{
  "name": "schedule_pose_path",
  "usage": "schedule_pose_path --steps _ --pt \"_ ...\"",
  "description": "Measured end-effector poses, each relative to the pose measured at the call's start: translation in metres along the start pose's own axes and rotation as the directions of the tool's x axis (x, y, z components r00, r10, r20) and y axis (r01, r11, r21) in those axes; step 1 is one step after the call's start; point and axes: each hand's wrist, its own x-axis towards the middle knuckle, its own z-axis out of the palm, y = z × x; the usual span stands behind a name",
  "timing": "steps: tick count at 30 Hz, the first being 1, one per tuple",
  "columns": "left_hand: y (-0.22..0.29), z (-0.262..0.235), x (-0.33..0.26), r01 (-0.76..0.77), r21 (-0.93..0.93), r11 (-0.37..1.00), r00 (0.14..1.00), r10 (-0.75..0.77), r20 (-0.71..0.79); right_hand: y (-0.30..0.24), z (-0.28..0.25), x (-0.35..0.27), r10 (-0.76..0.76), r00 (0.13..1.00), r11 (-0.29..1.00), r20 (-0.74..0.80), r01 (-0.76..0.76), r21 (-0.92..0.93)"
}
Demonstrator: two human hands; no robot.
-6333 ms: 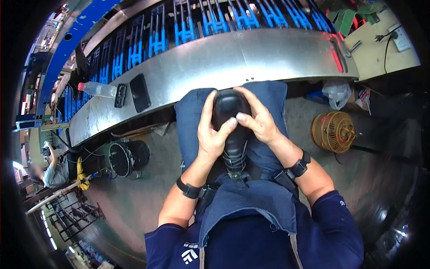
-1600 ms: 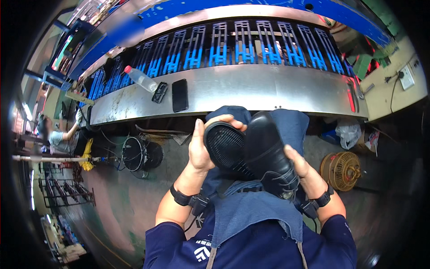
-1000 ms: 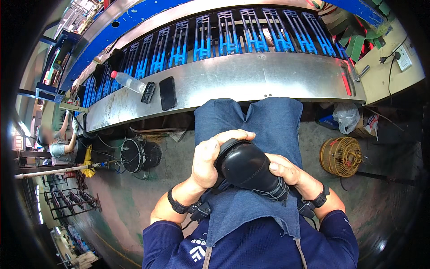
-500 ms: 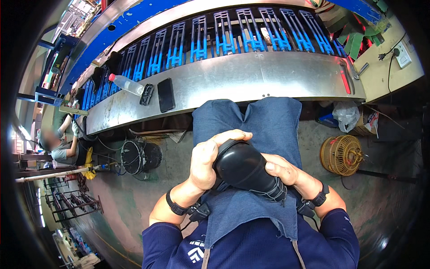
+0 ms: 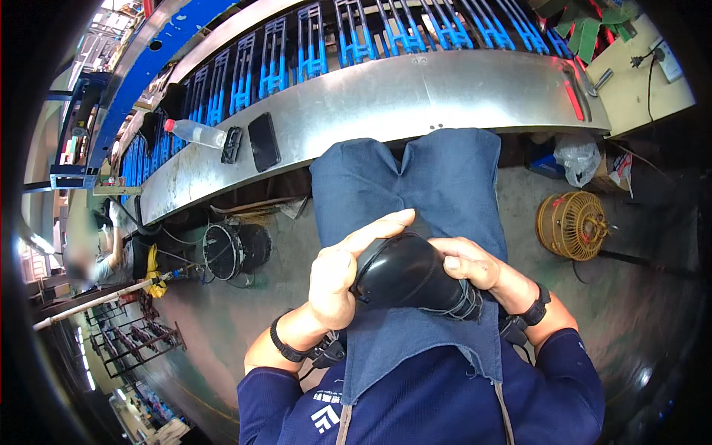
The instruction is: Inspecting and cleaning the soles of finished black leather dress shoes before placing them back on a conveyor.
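Observation:
Over my lap I hold a glossy black lace-up shoe (image 5: pixel 404 273) on its side, its rounded toe toward my left and its laces toward my right wrist. My left hand (image 5: pixel 331 285) is wrapped round the toe and sole edge, with the forefinger stretched along the far side. Against the upper's far side near the laces, my right hand (image 5: pixel 473 264) grips with its thumb on top. The shoe's underside and some of my fingers are hidden. Beneath lies a blue denim apron (image 5: pixel 415 174) across my legs.
A metal ledge (image 5: pixel 356 115) with blue racks (image 5: pixel 315 59) behind runs in front of my knees. On it lie a phone (image 5: pixel 264 141), a plastic bottle (image 5: pixel 196 133) and red-handled pliers (image 5: pixel 573 100). A black bucket (image 5: pixel 237 252) and a round wicker basket (image 5: pixel 571 226) flank me; a person sits far left.
The shoe has turned a little, lying more level across my lap, its lace end raised. My right hand has shifted slightly along its far side. The whole view has tilted a bit.

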Motion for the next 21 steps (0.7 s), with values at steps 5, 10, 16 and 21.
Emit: schedule_pose_path --steps 5,10,16,21 --pt "0.014 -0.006 -0.007 -0.101 0.239 0.966 0.994 0.105 -0.004 0.003 -0.003 0.001 -0.055 0.998 0.987 -0.023 0.05 -0.154" --pt "0.013 -0.011 0.001 -0.255 0.574 0.778 0.966 0.232 0.113 0.012 -0.005 -0.002 -0.049 0.998 0.999 -0.05 0.048 -0.019" --pt "-0.019 -0.002 0.006 -0.331 0.574 0.749 0.91 0.415 -0.018 0.013 0.001 -0.005 -0.004 0.997 0.994 -0.081 0.012 0.107" --pt "-0.022 0.003 0.009 -0.325 0.685 0.652 0.895 0.447 -0.001 0.011 -0.004 -0.005 -0.002 0.997 0.996 -0.076 0.008 0.084"
